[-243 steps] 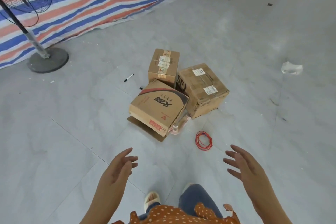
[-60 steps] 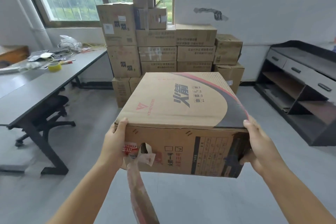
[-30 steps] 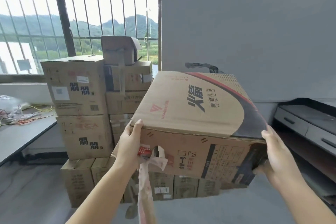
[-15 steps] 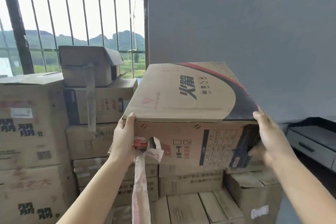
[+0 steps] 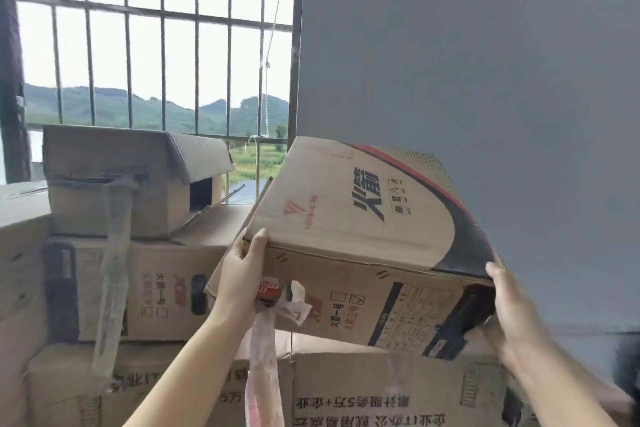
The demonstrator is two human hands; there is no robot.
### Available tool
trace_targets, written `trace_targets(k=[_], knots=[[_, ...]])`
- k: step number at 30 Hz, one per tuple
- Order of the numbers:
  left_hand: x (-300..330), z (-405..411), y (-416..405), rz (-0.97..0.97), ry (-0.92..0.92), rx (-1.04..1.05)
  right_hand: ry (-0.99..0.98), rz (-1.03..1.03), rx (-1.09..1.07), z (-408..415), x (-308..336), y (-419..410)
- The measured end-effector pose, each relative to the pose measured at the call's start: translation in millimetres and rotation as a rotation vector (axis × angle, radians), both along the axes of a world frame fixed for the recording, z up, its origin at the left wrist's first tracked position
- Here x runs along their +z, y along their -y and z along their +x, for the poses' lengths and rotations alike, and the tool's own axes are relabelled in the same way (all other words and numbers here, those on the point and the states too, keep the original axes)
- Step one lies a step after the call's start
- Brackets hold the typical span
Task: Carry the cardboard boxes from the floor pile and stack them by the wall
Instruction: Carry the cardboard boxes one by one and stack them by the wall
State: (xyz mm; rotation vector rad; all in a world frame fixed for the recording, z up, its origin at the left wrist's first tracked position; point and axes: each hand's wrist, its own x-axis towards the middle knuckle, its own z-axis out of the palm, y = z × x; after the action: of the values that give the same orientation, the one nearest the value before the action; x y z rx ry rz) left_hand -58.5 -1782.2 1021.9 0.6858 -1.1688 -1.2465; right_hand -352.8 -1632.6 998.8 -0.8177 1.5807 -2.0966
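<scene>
I hold a printed cardboard box [image 5: 360,218] with a red and black arc on its top, tilted with its far edge up, close to the grey wall [image 5: 467,62]. My left hand [image 5: 242,274] grips its near left corner and my right hand [image 5: 509,305] grips its near right corner. A torn strip of pink tape [image 5: 263,357] dangles from its front face. The box hangs just above the top of a stacked box [image 5: 381,388] in the pile by the wall; whether they touch is hidden.
More stacked cardboard boxes fill the left: a small one with an open flap [image 5: 121,177] sits on a wider box [image 5: 138,288]. A barred window [image 5: 156,45] is behind them. A dark piece of furniture [image 5: 627,364] shows at the right edge.
I have stepped closer to the stack. The held box has moved forward and slightly down toward the top of the pile beside the wall, both hands still gripping it.
</scene>
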Motion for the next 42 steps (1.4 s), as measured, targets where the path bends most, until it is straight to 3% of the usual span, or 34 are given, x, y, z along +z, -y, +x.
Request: trace_targets(k=[9,16,24,32,38,42], knots=[[-52.9,-22.4,69.5,0.159,0.121,0.143,-0.153,0.163,0.252,-53.3,-22.6,118.8],[-67.8,-13.7,87.1,-0.055,0.513,0.274,-0.043,0.321,0.428,-60.5,-21.2,140.4],[-64.0,-29.1,102.4,-0.053,0.559,0.294,-0.063,0.322,0.395,-61.9,-4.0,163.7],[-73.2,-22.3,89.1,-0.086,0.582,0.272,-0.086,0.220,0.419,-58.9,-26.7,137.2],[-80.4,7.1,55.8,-0.174,0.620,0.190,-0.415,0.221,0.278,-32.9,-47.8,87.0],[-90.4,38.3,22.8,-0.246,0.595,0.090,-0.504,0.200,0.278,0.3,-60.3,46.9]])
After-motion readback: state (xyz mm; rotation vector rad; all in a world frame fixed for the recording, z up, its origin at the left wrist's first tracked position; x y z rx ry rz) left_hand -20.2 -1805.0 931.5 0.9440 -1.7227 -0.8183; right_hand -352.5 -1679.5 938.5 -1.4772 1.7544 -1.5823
